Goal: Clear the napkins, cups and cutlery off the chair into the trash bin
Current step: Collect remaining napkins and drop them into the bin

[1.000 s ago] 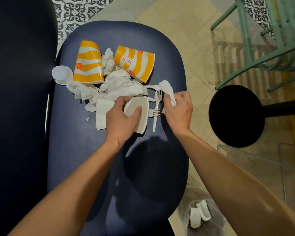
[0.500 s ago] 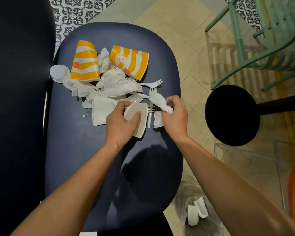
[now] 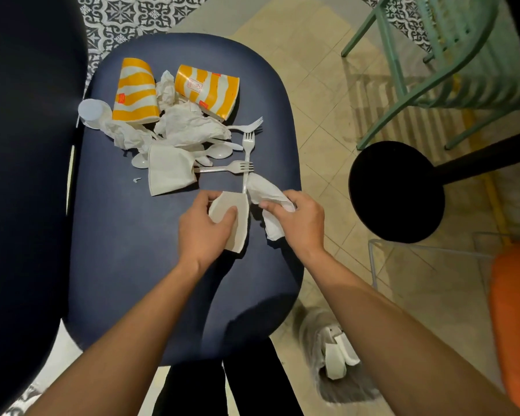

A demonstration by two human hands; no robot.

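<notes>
On the dark blue chair seat (image 3: 126, 235) lie two orange-striped paper cups (image 3: 136, 91) (image 3: 207, 90), crumpled napkins (image 3: 186, 124), a folded white napkin (image 3: 168, 169), a small clear lid (image 3: 90, 112), white plastic forks (image 3: 246, 145) and spoons (image 3: 219, 151). My left hand (image 3: 204, 229) grips a flattened white paper cup (image 3: 237, 226) above the seat's middle. My right hand (image 3: 297, 220) is closed on a crumpled white napkin (image 3: 264, 190) beside it. The trash bin (image 3: 336, 355), lined with a clear bag and holding white cups, stands on the floor at the chair's lower right.
The chair's dark backrest (image 3: 21, 175) fills the left. A black round stool (image 3: 397, 190) stands to the right of the chair. A green metal chair (image 3: 433, 55) is at the top right and an orange seat (image 3: 514, 310) at the right edge. Tiled floor lies between.
Both hands have pulled back from the pile toward me, the left carrying the flattened white cup and the right the napkin. The forks stay on the seat.
</notes>
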